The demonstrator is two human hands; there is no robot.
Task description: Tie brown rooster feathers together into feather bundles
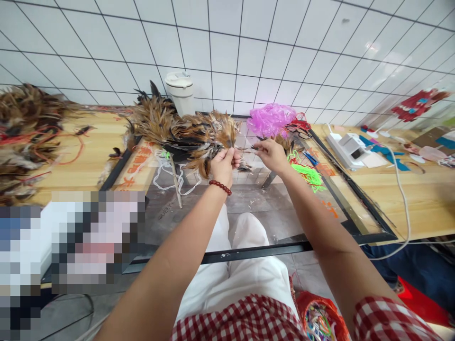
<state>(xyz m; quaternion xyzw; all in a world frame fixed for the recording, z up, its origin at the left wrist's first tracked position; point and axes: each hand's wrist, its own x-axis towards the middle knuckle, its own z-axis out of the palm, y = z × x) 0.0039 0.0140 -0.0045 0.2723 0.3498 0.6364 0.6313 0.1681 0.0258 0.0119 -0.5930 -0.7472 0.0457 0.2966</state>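
Brown and black feathers (pixel 156 116) are heaped at the back of the glass-topped table (pixel 227 196). My left hand (pixel 225 163), with a red bead bracelet at its wrist, pinches the base of a brown feather (pixel 227 135) in front of the heap. To its right, my right hand (pixel 270 154) has its fingers pressed together at a small dark piece, too small to make out. The two hands are apart above the glass. Behind my right hand lies a crumpled purple plastic bag (pixel 272 118), with a few short feathers (pixel 284 142) beside it.
A white lidded cup (pixel 180 92) stands by the tiled wall. Green strings (pixel 307 175) and blue-handled scissors (pixel 311 158) lie right of my right hand. Farther right are a white power strip (pixel 344 150) and cable (pixel 403 199). More feathers (pixel 26 109) cover the left. White cord (pixel 165 182) lies on the glass.
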